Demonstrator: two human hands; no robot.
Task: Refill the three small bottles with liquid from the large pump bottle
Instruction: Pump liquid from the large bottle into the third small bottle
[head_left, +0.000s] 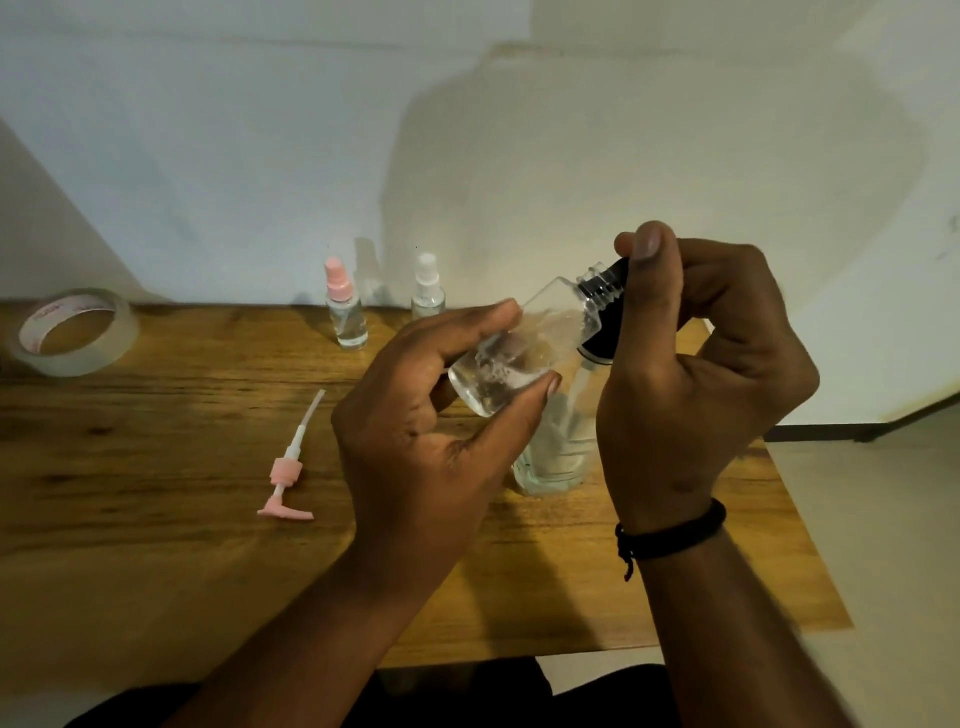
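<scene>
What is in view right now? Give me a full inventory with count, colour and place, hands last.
small held bottle: 1, clear, tilted above the table, neck open
black cap: 1, black, at the held bottle's neck
standing small bottles: 2, clear, at the table's far edge; one with pink spray top, one with white spray top
large bottle: 1, clear, upright on the table under the hands, pump removed
pump head: 1, pink with white tube, lying on the table left of centre
tape roll: 1, clear, far left
table: 1, brown wood
wristband: 1, black, right wrist
hands: 2; left hand holds the small bottle, right hand grips the cap
</scene>
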